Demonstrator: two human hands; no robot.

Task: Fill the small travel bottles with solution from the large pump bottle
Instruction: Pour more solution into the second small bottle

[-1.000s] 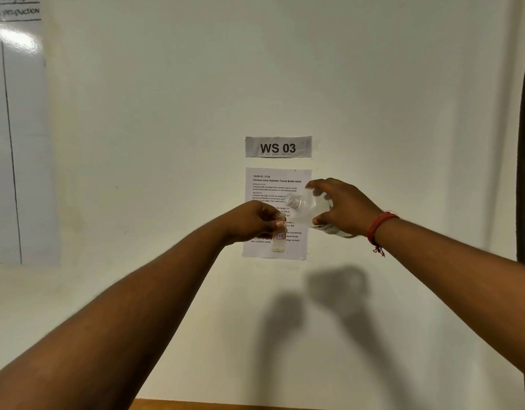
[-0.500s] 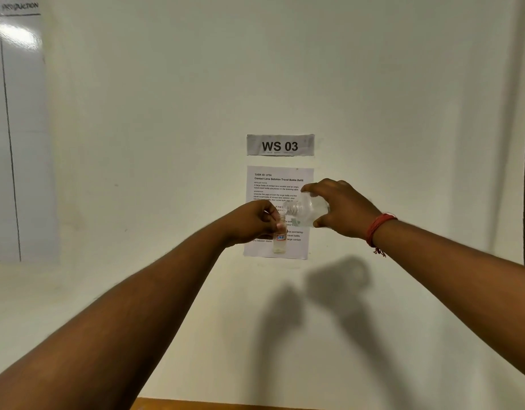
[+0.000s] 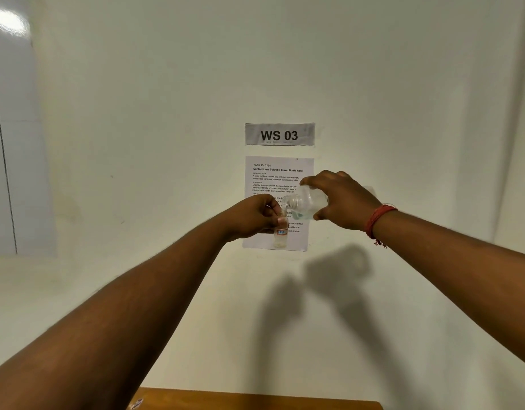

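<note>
Hands are raised in front of the wall, both arms stretched out. The left hand (image 3: pixel 255 216) pinches the small clear travel bottle with a red-and-blue label (image 3: pixel 281 232) near its neck, upright, a little pale liquid at its bottom. The right hand (image 3: pixel 342 199) grips the large clear plastic bottle (image 3: pixel 305 201), which lies nearly level with its open threaded mouth just above the small bottle's mouth. Half a second ago the large bottle sat slightly higher and less tipped; its mouth has since come down closer to the small one, while the left hand has stayed about where it was. A red thread bracelet (image 3: pixel 378 220) circles the right wrist. Behind the bottles, a white printed instruction sheet (image 3: pixel 277 173) hangs under a grey "WS 03" sign (image 3: pixel 279 134). A brown wooden tabletop edge (image 3: pixel 255 399) shows far below, with open air between it and the hands. A glossy whiteboard (image 3: pixel 9 128) lies well off to the left.
</note>
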